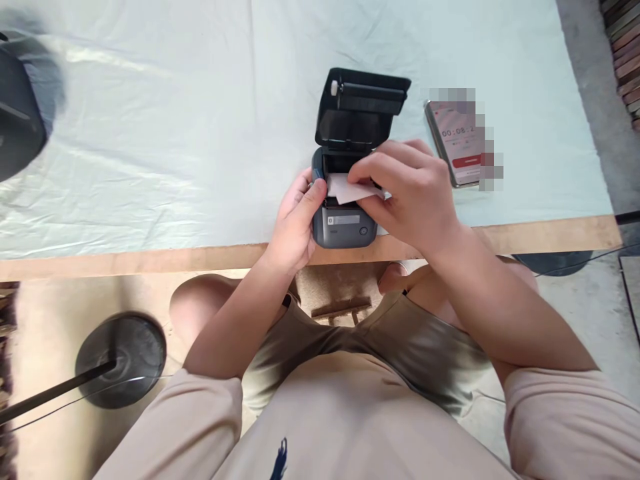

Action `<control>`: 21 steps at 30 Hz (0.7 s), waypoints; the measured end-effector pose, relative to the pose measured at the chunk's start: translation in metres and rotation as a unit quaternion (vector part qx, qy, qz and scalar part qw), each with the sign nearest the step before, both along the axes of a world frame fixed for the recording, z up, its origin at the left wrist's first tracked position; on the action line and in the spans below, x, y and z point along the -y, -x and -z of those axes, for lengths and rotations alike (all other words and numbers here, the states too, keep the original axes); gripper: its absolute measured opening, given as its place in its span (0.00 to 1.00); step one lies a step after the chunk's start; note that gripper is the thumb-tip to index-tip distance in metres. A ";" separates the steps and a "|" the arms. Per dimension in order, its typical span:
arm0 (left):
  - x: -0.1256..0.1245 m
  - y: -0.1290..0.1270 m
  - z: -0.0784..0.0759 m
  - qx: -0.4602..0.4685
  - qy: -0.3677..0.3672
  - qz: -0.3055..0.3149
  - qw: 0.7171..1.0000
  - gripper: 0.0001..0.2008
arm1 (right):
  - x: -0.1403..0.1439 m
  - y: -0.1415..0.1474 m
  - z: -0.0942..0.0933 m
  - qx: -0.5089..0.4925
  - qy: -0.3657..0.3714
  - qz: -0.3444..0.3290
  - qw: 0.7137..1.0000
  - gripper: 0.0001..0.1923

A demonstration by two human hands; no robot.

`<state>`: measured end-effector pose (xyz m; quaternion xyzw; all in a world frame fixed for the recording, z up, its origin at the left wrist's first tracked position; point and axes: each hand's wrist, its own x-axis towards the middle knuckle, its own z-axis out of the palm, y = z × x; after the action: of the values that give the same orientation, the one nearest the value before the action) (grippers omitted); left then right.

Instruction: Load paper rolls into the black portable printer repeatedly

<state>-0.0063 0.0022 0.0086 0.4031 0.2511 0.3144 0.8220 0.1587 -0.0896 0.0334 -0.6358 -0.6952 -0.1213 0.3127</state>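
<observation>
A small dark grey label printer [345,232] sits at the table's front edge. Its black lid [363,107] stands raised, with a roller across the inside. My left hand [300,217] grips the printer's left side, the thumb on its upper rim. Over the open compartment, my right hand [413,187] pinches a piece of white paper [347,189] between fingers and thumb. The paper lies partly in the compartment. My right fingers cover part of the paper and the printer's right side.
A phone [457,143] showing a running timer lies right of the printer, partly blurred out. A pale cloth [175,133] covers the table, whose wooden edge [150,260] is bare. A dark object [17,110] stands far left. A round black stand base [123,360] is on the floor.
</observation>
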 end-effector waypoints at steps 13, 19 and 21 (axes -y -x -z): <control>-0.008 0.004 0.007 -0.011 -0.011 0.029 0.999 0.22 | 0.007 0.002 0.001 -0.100 0.017 -0.103 0.990 0.16; -0.005 0.005 0.004 -0.023 -0.023 0.030 0.999 0.27 | 0.007 0.000 0.002 -0.153 -0.132 -0.092 0.975 0.12; -0.003 0.005 0.004 -0.024 -0.032 0.032 0.999 0.32 | 0.006 -0.005 0.000 -0.219 -0.140 -0.016 0.966 0.08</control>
<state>-0.0114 0.0053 0.0050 0.4448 0.2476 0.2858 0.8119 0.1632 -0.0958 0.0338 -0.5857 -0.5958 -0.0706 0.5450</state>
